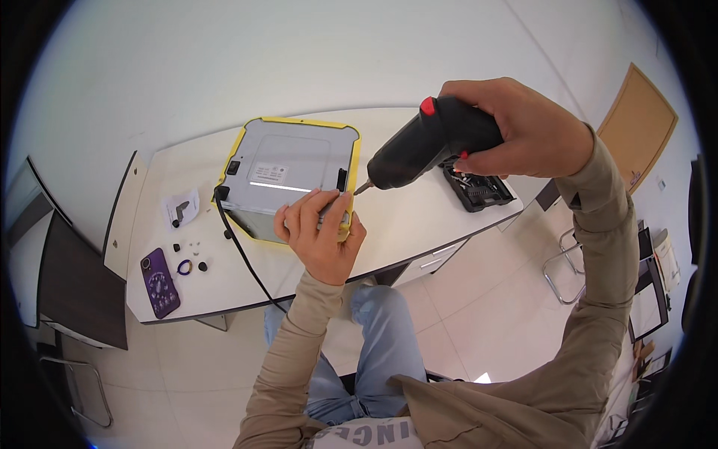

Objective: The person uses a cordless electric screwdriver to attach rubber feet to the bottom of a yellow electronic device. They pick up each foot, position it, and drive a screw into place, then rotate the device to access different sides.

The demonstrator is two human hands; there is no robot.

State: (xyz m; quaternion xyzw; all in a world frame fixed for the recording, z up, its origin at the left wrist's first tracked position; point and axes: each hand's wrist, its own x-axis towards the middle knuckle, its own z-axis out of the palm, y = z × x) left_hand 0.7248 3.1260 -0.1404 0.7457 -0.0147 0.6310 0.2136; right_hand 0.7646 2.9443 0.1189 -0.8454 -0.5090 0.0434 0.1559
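My right hand (523, 131) is wrapped round the handle of a black cordless screwdriver (411, 150) with red buttons. Its bit (363, 187) slants down to the left and reaches the right edge of a grey appliance with yellow edging (299, 142). Whether the tip sits in a screw is too small to tell. My left hand (321, 236) grips the appliance's near right corner, with its fingers bent over the top and close to the bit. A black power cord (243, 254) runs from the appliance's left side over the table's front edge.
On the white table (404, 224), an open black bit case (479, 191) lies at the right. A purple phone (160, 284), a purple-and-yellow ring (185, 267), small black caps (203, 266) and a printed sheet (179, 206) lie at the left. A wall stands behind.
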